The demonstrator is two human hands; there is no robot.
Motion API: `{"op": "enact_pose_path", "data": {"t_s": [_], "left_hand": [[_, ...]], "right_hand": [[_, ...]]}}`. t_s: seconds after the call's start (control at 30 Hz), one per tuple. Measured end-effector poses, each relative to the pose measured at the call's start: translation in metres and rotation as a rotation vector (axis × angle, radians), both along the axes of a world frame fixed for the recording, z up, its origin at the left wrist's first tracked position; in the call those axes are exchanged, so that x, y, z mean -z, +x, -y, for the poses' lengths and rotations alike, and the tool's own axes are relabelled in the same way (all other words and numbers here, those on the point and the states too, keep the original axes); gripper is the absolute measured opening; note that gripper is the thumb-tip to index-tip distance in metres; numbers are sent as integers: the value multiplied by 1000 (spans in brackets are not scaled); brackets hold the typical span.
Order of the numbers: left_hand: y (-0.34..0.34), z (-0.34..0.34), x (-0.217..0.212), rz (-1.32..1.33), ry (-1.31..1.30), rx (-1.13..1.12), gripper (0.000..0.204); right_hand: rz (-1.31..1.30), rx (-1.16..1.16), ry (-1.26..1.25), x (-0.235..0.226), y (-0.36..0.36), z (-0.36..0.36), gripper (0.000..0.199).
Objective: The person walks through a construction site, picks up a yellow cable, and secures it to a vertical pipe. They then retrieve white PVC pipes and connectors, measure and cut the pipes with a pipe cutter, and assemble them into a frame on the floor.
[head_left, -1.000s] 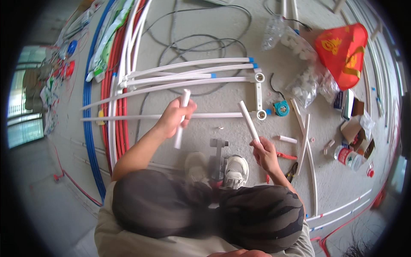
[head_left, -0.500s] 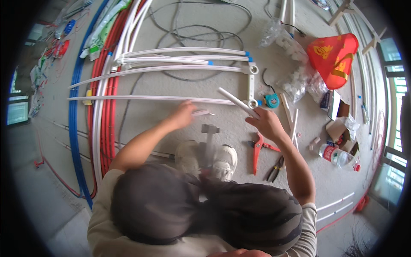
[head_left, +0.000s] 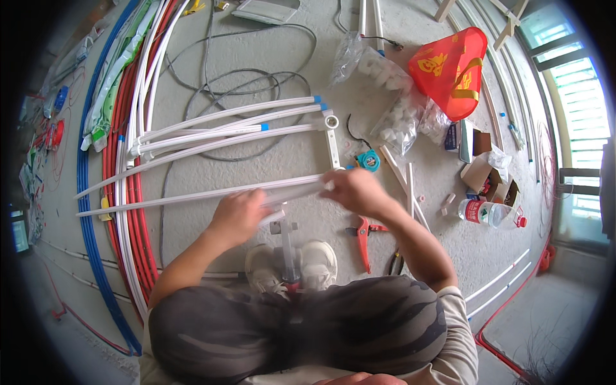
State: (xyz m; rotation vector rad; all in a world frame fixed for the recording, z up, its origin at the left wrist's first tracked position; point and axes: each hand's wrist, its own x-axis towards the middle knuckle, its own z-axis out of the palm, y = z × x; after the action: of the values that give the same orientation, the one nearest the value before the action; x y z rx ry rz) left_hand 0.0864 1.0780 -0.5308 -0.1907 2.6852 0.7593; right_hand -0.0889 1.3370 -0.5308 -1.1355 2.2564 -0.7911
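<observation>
My left hand point(head_left: 237, 218) is closed on a short white pipe piece point(head_left: 272, 218), one end sticking out past the fingers. My right hand point(head_left: 356, 191) is smeared by motion but closed around the end of a white plastic pipe point(head_left: 296, 192), which runs blurred between my hands. Just beyond lies a long white pipe point(head_left: 199, 196), joined to a white double-socket fitting point(head_left: 332, 144). Between my shoes stands a grey upright heating tool point(head_left: 286, 247) with a small flat head and a red part low down. My left fingers are just above its head.
Right of my hands lie red pipe cutters point(head_left: 364, 244), pliers point(head_left: 396, 263), a teal tape measure point(head_left: 367, 160) and a plastic bottle point(head_left: 491, 213). Farther off are a red bag point(head_left: 452, 74) and clear bags of fittings point(head_left: 398, 122). Blue pipes point(head_left: 90, 212) and red pipes point(head_left: 131, 218) run along the left.
My hands have come closer together, bringing the right hand's pipe across toward the left hand. The left hand's short piece is now nearer the heating tool. The view has turned and shifted.
</observation>
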Motion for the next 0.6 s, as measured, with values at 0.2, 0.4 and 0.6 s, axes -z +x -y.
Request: {"op": "enact_pose_path", "data": {"t_s": [0.2,0.4,0.6], "left_hand": [[100,34,88,139,100,-278,45],[113,15,116,107,-15,-290,27],[100,54,130,-153,-116,-355,23]], "right_hand": [[-189,808,118,88,-105,-118,22],[-284,978,224,133,-150,-116,47],[-95,933,362,134,-166,-130,26]]}}
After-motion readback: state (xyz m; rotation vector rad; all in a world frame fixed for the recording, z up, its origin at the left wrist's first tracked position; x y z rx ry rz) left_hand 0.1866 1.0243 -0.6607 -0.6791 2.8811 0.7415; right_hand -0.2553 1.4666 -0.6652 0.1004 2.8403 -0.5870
